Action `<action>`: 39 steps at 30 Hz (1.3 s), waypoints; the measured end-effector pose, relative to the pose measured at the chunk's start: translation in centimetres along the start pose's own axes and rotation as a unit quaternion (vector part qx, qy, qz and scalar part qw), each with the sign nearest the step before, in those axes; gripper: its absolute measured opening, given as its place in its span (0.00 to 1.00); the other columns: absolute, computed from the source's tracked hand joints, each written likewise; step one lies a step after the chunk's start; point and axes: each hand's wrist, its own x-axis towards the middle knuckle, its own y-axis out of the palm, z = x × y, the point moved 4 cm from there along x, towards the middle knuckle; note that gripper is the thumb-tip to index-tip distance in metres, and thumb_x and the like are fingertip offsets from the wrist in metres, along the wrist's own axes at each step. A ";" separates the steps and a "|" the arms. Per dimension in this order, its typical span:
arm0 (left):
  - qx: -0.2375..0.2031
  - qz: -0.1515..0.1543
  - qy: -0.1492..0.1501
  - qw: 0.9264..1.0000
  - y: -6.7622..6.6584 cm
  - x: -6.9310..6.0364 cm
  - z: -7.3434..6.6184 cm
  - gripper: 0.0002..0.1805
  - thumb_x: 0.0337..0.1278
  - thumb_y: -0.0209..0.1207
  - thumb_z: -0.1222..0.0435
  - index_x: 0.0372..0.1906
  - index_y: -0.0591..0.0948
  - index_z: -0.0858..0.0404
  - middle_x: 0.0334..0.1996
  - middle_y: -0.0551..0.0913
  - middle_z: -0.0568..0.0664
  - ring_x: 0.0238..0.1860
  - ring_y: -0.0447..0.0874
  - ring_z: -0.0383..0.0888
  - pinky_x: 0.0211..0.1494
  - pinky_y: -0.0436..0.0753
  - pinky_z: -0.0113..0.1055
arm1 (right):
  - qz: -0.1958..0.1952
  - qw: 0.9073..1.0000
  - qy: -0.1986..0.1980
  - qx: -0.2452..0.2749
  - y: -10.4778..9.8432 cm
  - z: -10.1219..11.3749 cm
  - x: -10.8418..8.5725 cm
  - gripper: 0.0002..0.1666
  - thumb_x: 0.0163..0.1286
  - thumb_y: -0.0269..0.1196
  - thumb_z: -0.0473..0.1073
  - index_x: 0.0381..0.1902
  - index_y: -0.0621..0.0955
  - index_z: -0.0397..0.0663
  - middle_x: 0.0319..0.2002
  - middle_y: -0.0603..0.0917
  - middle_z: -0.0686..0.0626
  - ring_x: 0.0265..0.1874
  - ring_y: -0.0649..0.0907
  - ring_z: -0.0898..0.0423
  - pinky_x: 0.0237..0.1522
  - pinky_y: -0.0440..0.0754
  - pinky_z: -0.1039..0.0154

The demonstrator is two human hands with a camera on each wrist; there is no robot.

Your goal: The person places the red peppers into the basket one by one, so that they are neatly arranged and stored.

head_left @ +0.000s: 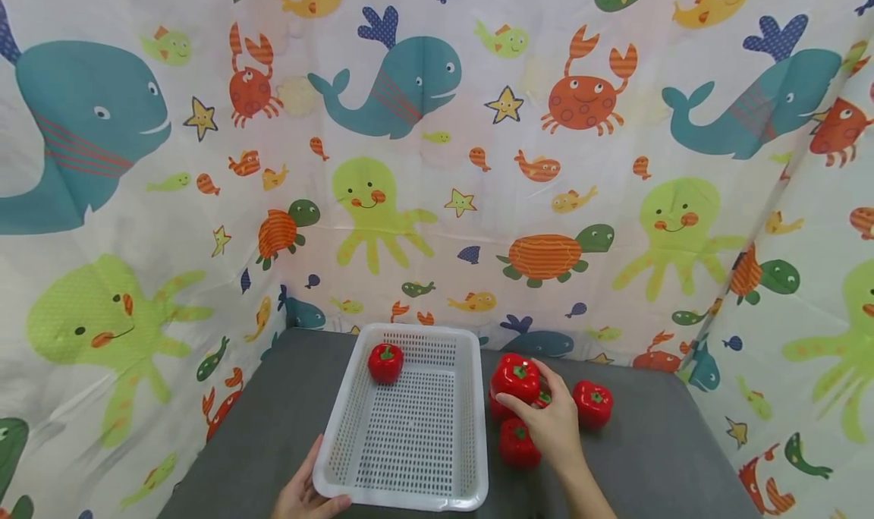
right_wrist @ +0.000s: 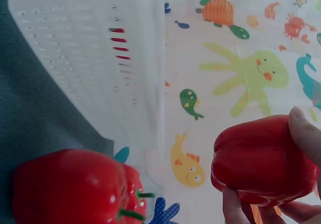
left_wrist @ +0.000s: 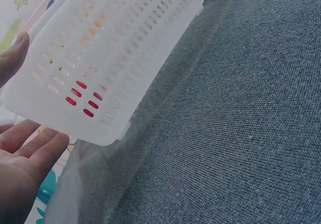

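My right hand (head_left: 556, 420) holds a red bell pepper (head_left: 517, 379) up between thumb and fingers, to the right of the white basket (head_left: 476, 428). In the right wrist view, that pepper (right_wrist: 263, 158) is clear of the table. Below the hand are more red bell peppers, one of them (head_left: 519, 445) in front and others partly hidden. A further red pepper (head_left: 592, 404) lies right of the hand. Inside the basket, a red pepper (head_left: 385, 363) sits at the back left. My left hand (head_left: 307, 489) touches the basket's front left corner, its fingers fairly straight.
The basket stands on a dark grey table (head_left: 273, 405). A white curtain (head_left: 416, 291) printed with sea animals hangs behind and at both sides. Grey-blue woven fabric (left_wrist: 230, 108) fills the right of the left wrist view.
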 end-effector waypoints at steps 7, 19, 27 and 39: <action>-0.003 -0.004 0.009 1.000 0.1 0.0 -0.1 0.63 0.51 0.75 0.65 0.82 0.43 0.57 0.76 0.59 0.70 0.66 0.76 0.63 0.60 0.85 0.53 | -0.001 1.000 -0.007 0.002 1.0 0.8 0.4 0.60 0.45 0.80 0.66 0.73 0.66 0.61 0.68 0.72 0.46 0.65 0.73 0.43 0.59 0.83 0.40; -0.063 0.051 -0.020 0.997 0.2 -0.9 -0.5 0.65 0.53 0.72 0.69 0.82 0.35 0.54 0.79 0.49 0.68 0.69 0.71 0.64 0.64 0.82 0.54 | 0.021 0.999 -0.005 0.025 3.5 1.6 1.3 0.61 0.44 0.81 0.64 0.73 0.65 0.59 0.68 0.72 0.45 0.64 0.73 0.42 0.58 0.83 0.37; -0.049 0.042 -0.025 0.998 -0.1 -0.1 0.0 0.65 0.54 0.73 0.66 0.82 0.36 0.52 0.79 0.51 0.69 0.68 0.74 0.62 0.62 0.84 0.54 | 0.021 0.999 -0.031 0.030 5.0 2.3 2.1 0.57 0.46 0.81 0.60 0.71 0.68 0.59 0.65 0.75 0.46 0.61 0.76 0.44 0.54 0.87 0.43; -0.021 0.051 -0.011 0.998 0.4 -0.7 -0.9 0.62 0.58 0.70 0.66 0.82 0.36 0.56 0.78 0.51 0.71 0.65 0.76 0.62 0.61 0.84 0.54 | 0.046 0.996 -0.066 0.035 7.7 3.8 3.3 0.53 0.48 0.81 0.57 0.70 0.71 0.53 0.63 0.78 0.46 0.60 0.77 0.44 0.54 0.87 0.44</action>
